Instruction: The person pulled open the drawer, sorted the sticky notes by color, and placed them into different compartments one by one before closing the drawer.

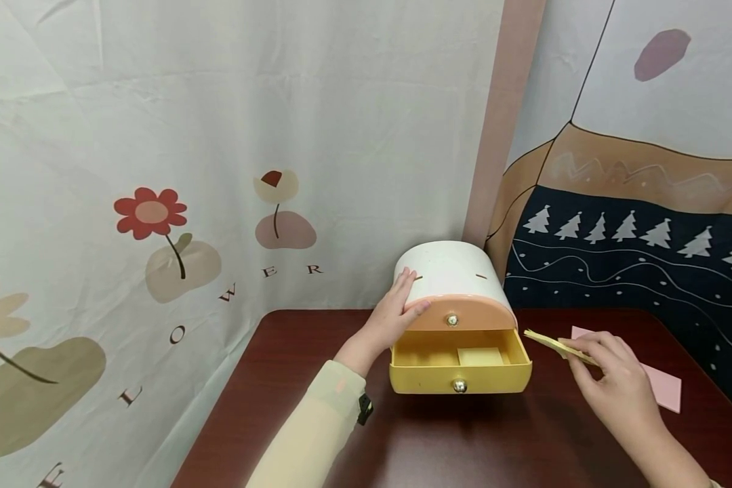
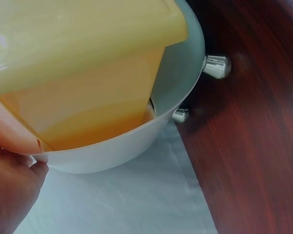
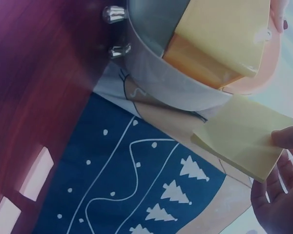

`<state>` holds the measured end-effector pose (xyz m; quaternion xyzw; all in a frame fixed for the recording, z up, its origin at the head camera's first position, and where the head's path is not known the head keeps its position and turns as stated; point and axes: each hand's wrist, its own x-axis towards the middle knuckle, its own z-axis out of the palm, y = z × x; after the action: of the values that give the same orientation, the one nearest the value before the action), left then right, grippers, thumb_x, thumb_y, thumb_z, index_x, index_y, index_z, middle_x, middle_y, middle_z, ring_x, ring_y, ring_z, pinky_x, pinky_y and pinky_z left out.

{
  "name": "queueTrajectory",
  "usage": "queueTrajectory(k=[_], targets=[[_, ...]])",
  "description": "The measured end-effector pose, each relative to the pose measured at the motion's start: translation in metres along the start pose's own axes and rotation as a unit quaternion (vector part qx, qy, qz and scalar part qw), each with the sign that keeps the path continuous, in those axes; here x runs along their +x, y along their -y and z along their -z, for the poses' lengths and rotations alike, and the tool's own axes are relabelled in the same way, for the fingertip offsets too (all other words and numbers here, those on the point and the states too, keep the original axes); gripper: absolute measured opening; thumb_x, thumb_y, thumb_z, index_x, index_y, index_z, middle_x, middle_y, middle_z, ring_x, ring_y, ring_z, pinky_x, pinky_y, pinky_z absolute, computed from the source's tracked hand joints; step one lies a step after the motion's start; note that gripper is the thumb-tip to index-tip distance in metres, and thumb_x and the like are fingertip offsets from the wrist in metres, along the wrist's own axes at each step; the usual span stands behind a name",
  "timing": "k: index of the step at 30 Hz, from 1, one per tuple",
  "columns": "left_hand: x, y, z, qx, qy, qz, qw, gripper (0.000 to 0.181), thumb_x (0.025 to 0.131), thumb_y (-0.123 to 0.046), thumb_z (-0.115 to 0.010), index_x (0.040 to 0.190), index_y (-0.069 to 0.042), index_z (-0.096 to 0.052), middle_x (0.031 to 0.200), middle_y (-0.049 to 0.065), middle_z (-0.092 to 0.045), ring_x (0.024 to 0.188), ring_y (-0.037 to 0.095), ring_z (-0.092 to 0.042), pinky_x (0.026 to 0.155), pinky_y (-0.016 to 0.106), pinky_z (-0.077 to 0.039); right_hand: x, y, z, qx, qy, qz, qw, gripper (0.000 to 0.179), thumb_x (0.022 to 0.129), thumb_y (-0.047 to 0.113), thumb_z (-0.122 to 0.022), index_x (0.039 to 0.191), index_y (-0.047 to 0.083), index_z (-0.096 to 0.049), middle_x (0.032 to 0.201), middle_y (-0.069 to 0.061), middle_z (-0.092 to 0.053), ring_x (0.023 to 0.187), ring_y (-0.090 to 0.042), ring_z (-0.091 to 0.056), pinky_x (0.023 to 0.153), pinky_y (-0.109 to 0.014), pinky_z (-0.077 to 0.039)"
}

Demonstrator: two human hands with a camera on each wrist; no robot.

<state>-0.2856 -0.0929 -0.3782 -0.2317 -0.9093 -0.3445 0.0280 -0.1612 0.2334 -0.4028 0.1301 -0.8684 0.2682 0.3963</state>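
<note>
A small white dome-topped drawer box (image 1: 445, 261) stands on the table, its peach upper drawer (image 1: 423, 315) closed and its yellow lower drawer (image 1: 427, 381) pulled out. Inside the yellow drawer lies a pale yellow sticky note pad (image 1: 480, 356). My left hand (image 1: 392, 313) rests against the left side of the dome, with the thumb reaching over the front edge. To the right of the drawer, my right hand (image 1: 613, 376) pinches another yellow sticky note pad (image 3: 244, 136) between thumb and fingers, held out toward the box.
Pink sticky notes (image 1: 665, 388) lie on the dark red table (image 1: 317, 379) behind and beside my right hand; the right wrist view shows two pink pieces (image 3: 37, 174). A printed cloth (image 1: 354, 135) hangs behind the table.
</note>
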Motion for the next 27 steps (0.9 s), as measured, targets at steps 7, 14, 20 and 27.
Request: queueTrajectory(k=[7,14,20,27], targets=[[-0.001,0.0,0.0,0.0,0.0,0.0,1.0,0.077,0.094,-0.059,-0.042,0.154,-0.021,-0.011,0.16,-0.005,-0.003,0.146,0.01,-0.003,0.118,0.041,-0.015,0.0,0.005,-0.006,0.053,-0.018,0.061,0.9966,0.034,0.093,0.036,-0.059,0.092,0.006,-0.074,0.088,-0.003,-0.061,0.091,-0.012,-0.047,0.09,-0.002,-0.027],[0.0,0.002,-0.001,0.0,0.0,-0.002,1.0,0.077,0.094,-0.06,-0.041,0.154,-0.021,-0.011,0.16,-0.005,-0.003,0.146,0.01,-0.003,0.117,0.042,-0.015,-0.003,0.007,-0.017,0.08,-0.045,0.11,0.9897,0.051,0.096,0.048,-0.046,0.084,0.007,-0.075,0.087,-0.003,-0.061,0.089,-0.01,-0.048,0.09,-0.002,-0.03],[0.0,0.002,-0.001,0.0,0.001,-0.003,1.0,0.078,0.093,-0.061,-0.041,0.154,-0.021,-0.01,0.16,-0.005,-0.002,0.146,0.01,-0.003,0.118,0.042,-0.015,-0.004,0.01,-0.025,0.095,-0.061,0.141,0.9835,0.046,0.097,0.042,-0.048,0.081,0.01,-0.075,0.086,-0.003,-0.062,0.086,-0.011,-0.048,0.084,-0.004,-0.032],[0.0,0.001,-0.001,0.002,-0.001,-0.004,1.0,0.078,0.093,-0.06,-0.041,0.154,-0.021,-0.011,0.16,-0.004,-0.002,0.147,0.011,-0.003,0.117,0.044,-0.016,-0.004,0.015,-0.034,0.116,-0.065,0.177,0.9751,0.041,0.098,0.037,-0.05,0.08,0.01,-0.076,0.085,-0.004,-0.062,0.083,-0.013,-0.049,0.081,-0.009,-0.033]])
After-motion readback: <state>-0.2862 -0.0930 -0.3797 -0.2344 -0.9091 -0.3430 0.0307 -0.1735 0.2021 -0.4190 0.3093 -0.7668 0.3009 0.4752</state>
